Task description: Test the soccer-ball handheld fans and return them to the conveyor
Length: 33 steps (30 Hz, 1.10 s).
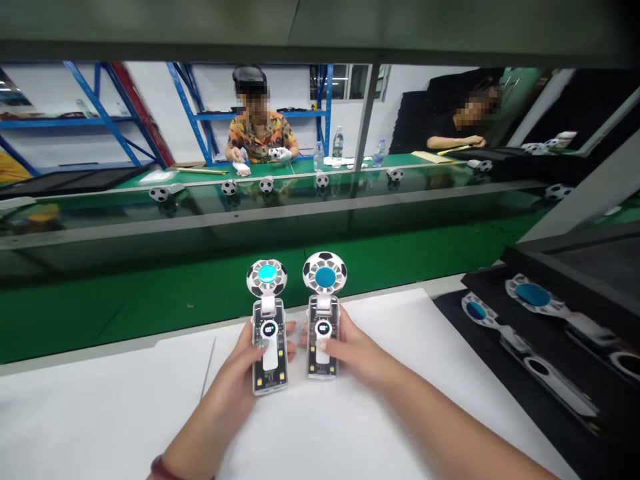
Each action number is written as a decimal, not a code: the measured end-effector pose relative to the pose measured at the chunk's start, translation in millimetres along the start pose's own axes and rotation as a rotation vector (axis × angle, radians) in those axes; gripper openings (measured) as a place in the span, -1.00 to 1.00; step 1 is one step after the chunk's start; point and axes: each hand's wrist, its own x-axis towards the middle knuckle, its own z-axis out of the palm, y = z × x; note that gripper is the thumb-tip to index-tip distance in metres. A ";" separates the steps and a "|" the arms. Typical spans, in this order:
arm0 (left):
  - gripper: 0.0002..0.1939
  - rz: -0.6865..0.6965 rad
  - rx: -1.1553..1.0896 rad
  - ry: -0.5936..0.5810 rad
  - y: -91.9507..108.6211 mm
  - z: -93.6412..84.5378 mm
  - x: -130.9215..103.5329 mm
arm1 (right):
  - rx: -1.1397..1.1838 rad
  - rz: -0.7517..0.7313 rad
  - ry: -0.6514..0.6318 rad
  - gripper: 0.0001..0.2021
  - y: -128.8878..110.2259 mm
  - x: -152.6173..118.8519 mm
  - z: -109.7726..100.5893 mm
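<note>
My left hand (244, 363) is closed around a handheld fan (270, 363) with a soccer-ball-patterned head and a clear body showing its circuit board. A matching handheld fan (323, 363) is gripped by my right hand (357, 350), a short gap to the right. Both fans stand upright side by side above the white tabletop (310, 433), their blue centres facing me. Each thumb lies on the white strip below a small round display that appears to read 100. The fingers behind the bodies are partly hidden.
Several similar fans lie in black foam trays (525, 393) at the right. Beyond the table runs a green conveyor belt (200, 200) carrying several ball-headed fans. Across it sit a person in a patterned shirt (263, 137) and another in black (450, 127). A shelf (320, 30) overhangs the top.
</note>
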 end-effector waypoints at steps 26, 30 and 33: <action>-0.55 0.098 0.039 -0.125 -9.0 -8.4 3.4 | -0.039 0.049 -0.013 -0.32 -6.3 -0.9 0.9; -0.54 0.100 0.056 -0.113 -8.8 -6.9 3.1 | -0.041 0.053 -0.008 -0.35 -5.9 -0.9 0.9; -0.54 0.102 0.066 -0.108 -8.6 -5.7 2.8 | -0.061 0.041 0.012 -0.32 -5.8 -0.5 1.5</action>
